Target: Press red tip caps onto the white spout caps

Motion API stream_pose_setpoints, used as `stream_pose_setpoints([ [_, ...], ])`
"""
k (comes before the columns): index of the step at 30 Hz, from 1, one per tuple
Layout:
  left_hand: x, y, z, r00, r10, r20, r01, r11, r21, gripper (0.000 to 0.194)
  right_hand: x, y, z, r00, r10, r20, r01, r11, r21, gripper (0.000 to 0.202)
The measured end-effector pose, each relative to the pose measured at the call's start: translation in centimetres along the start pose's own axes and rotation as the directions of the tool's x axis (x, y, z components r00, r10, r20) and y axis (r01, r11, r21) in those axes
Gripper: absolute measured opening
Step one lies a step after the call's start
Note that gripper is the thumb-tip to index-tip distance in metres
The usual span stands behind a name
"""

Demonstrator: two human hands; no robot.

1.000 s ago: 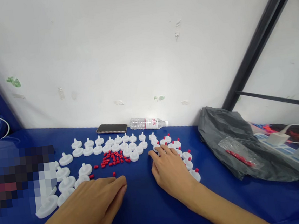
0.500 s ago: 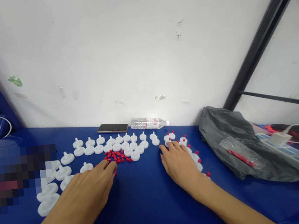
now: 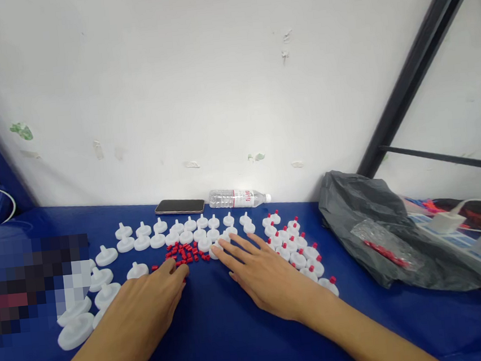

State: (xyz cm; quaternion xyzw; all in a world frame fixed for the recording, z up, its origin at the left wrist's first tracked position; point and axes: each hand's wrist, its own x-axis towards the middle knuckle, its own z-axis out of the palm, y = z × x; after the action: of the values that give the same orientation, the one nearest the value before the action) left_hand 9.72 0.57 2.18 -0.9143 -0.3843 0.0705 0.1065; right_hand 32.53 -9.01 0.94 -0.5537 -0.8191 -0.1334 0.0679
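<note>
My left hand (image 3: 159, 287) is closed beside a pile of small red caps (image 3: 183, 253); a bit of red shows at its fingertips. Fingers spread, my right hand (image 3: 259, 266) reaches over the table, its fingertips at a white disc-shaped piece (image 3: 215, 251) near the pile. Rows of white pieces with upright stems (image 3: 160, 225) stand behind and to the left. To the right of my right hand, several white pieces carry red caps on their stems (image 3: 298, 259).
A black phone (image 3: 180, 206) and a clear bottle (image 3: 237, 198) lie by the wall. A dark plastic bag (image 3: 350, 215) holds up a clear packet of red parts (image 3: 387, 252) at the right. Pixelated shapes cover the left side.
My right hand has moved left from the red-capped pieces to the white pieces near the red pile, its fingers now stretched out. My left hand has hardly moved.
</note>
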Motion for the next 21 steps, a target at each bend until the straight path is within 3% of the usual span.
stream_pose_setpoints([
  [5, -0.1, 0.1, -0.3, 1.0, 0.016, 0.004, -0.016, 1.0, 0.001, 0.042, -0.1, 0.0, -0.1, 0.999, -0.033, 0.032, 0.031, 0.999, 0.04, 0.055],
  [12, -0.4, 0.6, -0.8, 0.999, 0.041, -0.024, -0.042, 0.998, -0.043, 0.041, 0.5, -0.7, -1.0, 0.999, 0.033, -0.012, -0.033, 0.999, 0.028, 0.04],
  [16, -0.4, 0.7, -0.9, 0.997, 0.049, -0.061, -0.055, 0.995, -0.088, 0.04, 0.1, -0.6, -0.6, 0.997, 0.078, 0.004, -0.078, 0.997, 0.029, 0.043],
  [21, -0.6, 0.8, -0.9, 0.991, 0.048, -0.125, -0.063, 0.991, -0.117, 0.042, 0.1, -0.3, -0.1, 0.999, 0.046, 0.02, -0.048, 0.995, 0.087, 0.046],
])
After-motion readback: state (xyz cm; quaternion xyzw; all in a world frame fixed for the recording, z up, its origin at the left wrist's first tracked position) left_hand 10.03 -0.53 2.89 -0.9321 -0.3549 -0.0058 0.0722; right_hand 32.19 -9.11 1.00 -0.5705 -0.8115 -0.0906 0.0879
